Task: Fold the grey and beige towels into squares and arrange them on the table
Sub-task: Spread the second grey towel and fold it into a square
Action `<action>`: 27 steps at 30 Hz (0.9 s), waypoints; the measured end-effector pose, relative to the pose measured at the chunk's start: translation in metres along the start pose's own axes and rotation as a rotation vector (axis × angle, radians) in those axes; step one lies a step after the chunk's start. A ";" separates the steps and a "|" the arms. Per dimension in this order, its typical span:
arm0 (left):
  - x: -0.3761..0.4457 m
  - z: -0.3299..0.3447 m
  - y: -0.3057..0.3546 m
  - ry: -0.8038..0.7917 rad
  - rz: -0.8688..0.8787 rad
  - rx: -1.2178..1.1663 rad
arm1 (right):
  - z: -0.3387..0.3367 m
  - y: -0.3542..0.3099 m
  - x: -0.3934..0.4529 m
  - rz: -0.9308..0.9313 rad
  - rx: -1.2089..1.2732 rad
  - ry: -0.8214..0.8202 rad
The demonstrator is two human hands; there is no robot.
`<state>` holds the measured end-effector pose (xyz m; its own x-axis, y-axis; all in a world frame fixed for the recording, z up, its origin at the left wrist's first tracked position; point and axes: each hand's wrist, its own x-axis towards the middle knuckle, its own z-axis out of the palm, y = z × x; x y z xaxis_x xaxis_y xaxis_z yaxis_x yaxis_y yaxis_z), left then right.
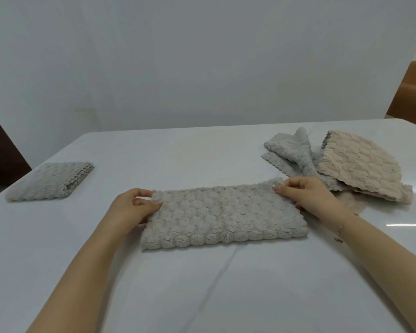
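Folded to a long strip, grey towel (222, 216) lying flat on the counter (226, 284), near centre. Left hand (135, 207) at the strip's far-left corner, thumb and fingers closed on the edge. Right hand (310, 194) at the far-right corner, pinched shut on the fabric there, that corner lifted slightly. Both grips on the towel, neither wide.

Far left: one finished square (49, 180), well apart from the strip. Far right: a loose pile (298, 159) of grey cloth with a beige towel (353, 164) draped over it, just beside the right hand, perhaps touching the strip's corner.

Probably mid-fold, with the half-fold into a square yet to come. Risks from here:
- Uneven square, if one end is carried over without lining up the corners; plush, thick pile hides the edges.
- Layers sliding apart, since the smooth counter gives little hold and only the far corners are pinched.
- Pile dragged along, if the right wrist or lifted corner catches the cloth beside it.
- Bulky fold springing open, unless pressed flat.
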<state>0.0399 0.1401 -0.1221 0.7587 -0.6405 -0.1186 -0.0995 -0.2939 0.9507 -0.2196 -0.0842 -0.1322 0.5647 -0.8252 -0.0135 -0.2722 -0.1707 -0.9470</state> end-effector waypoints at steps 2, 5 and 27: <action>0.002 0.002 -0.004 0.053 0.058 0.079 | 0.001 0.002 0.001 -0.015 -0.008 0.025; 0.006 0.004 -0.010 0.129 0.117 0.168 | 0.003 0.005 0.003 -0.050 -0.038 0.050; 0.008 0.013 -0.020 0.313 0.325 0.501 | 0.018 0.010 0.011 -0.259 -0.709 0.289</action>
<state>0.0399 0.1317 -0.1457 0.7827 -0.5387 0.3117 -0.5841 -0.4629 0.6668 -0.2023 -0.0858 -0.1472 0.4800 -0.8027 0.3540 -0.6447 -0.5964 -0.4782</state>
